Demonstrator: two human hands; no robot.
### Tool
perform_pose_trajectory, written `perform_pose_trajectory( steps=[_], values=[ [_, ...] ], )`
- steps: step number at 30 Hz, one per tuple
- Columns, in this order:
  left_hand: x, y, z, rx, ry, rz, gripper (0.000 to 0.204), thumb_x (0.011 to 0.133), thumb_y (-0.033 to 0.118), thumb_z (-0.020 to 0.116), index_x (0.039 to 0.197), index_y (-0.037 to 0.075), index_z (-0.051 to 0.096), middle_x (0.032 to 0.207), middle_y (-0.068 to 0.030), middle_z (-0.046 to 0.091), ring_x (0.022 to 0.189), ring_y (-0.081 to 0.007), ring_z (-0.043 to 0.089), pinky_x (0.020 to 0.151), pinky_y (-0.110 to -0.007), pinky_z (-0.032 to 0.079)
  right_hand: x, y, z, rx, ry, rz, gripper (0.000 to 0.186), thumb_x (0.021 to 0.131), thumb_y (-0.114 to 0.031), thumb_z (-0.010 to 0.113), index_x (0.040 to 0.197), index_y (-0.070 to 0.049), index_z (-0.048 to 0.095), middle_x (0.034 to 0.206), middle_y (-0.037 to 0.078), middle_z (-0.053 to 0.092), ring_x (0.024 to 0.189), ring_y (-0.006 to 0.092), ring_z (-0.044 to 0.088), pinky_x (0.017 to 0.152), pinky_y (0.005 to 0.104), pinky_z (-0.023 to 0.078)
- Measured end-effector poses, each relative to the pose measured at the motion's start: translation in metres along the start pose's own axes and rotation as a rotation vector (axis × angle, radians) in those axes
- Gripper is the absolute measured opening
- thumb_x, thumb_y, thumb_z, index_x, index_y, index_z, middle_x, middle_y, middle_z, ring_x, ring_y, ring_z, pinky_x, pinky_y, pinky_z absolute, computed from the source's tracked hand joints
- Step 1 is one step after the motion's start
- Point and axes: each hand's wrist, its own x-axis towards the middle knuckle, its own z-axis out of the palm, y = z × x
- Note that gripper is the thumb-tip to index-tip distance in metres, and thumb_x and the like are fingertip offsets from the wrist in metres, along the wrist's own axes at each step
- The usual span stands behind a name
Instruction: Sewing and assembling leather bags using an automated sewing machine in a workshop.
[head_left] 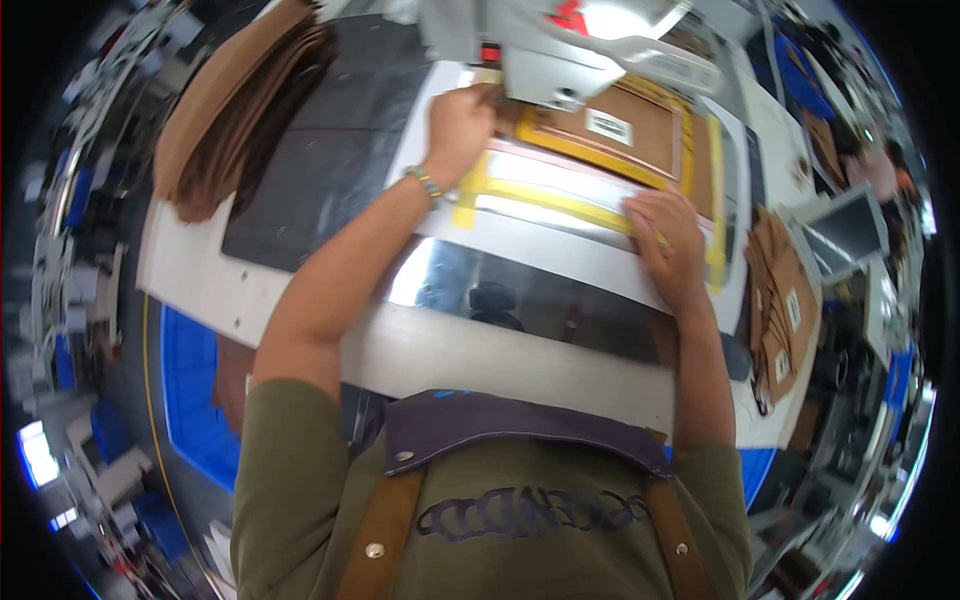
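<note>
Nearest, the right hand point(667, 230) is resting on the yellow-taped white template point(560, 260), fingers bunched narrowly; whether they are pinching anything, one cannot tell. Just beyond, the yellow frame point(687, 140) is lying on brown material point(650, 120). Farther, the left hand point(462, 130) is touching down beside the machine head point(560, 70), its grip unclear. Even, flat pressure, with fingertips staying clear of the head, would likely be serving best.

Touching upper L part of white sheet point(560, 250) w/ L hand point(460, 130), just beside machine head point(560, 75), fingertips partly hidden. W/ R hand point(672, 235), bent-fingered, pressing nr R end of yellow tape strip point(550, 205). Betw. hands & partly under machine head, yellow frame point(590, 160) around brown panel point(645, 115) w/ white label point(609, 127). Far L, stacked brown pcs point(215, 120) by dk mat point(320, 170); far R, labelled brown pcs point(785, 310) nr grey screen point(850, 235). Lower L, blue bin point(190, 400).
</note>
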Motion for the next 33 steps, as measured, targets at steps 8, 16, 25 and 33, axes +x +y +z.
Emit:
perform_pose_trajectory(
  steps=[8, 16, 25, 33],
  values=[
    [0.008, -0.063, -0.102, 0.135, 0.753, -0.248, 0.023, 0.104, 0.017, 0.066, 0.11, -0.002, 0.078, 0.093, -0.023, 0.079, 0.089, -0.0338, 0.078, 0.08, -0.04, 0.057, -0.001, -0.017, 0.003, 0.049, -0.061, -0.109, 0.016, 0.1, -0.004, 0.066, 0.111, 0.0, 0.077, 0.109, 0.015, 0.076, 0.111, 0.0328, 0.07, 0.12, 0.0517, 0.043],
    [-0.116, 0.007, -0.32, -0.333, 0.855, 0.04, 0.037, 0.107, -0.002, 0.054, 0.141, 0.001, 0.068, 0.125, -0.0125, 0.075, 0.108, -0.0217, 0.075, 0.091, -0.035, 0.064, -0.007, -0.017, -0.002, 0.019, -0.168, -0.017, 0.021, 0.106, -0.006, 0.061, 0.118, 0.003, 0.077, 0.118, 0.017, 0.077, 0.122, 0.0324, 0.069, 0.123, 0.0483, 0.042],
    [-0.444, -0.054, -0.464, 0.3, 0.789, -0.761, 0.057, 0.099, -0.012, 0.055, 0.153, 0.006, 0.062, 0.159, -0.0097, 0.059, 0.136, -0.0213, 0.063, 0.113, -0.032, 0.051, -0.008, -0.017, 0.004, -0.006, -0.141, -0.05, 0.021, 0.105, -0.004, 0.06, 0.116, 0.003, 0.076, 0.113, 0.017, 0.076, 0.112, 0.0313, 0.071, 0.122, 0.0498, 0.043],
    [-0.62, -0.121, -0.506, 0.503, 0.447, -1.153, 0.062, 0.093, -0.01, 0.057, 0.154, -0.001, 0.058, 0.157, -0.0184, 0.06, 0.145, -0.0298, 0.058, 0.122, -0.036, 0.044, -0.01, -0.003, 0.006, 0.024, -0.164, -0.01, 0.023, 0.107, -0.007, 0.059, 0.119, 0.002, 0.076, 0.118, 0.017, 0.076, 0.12, 0.033, 0.068, 0.123, 0.0475, 0.041]
  ],
)
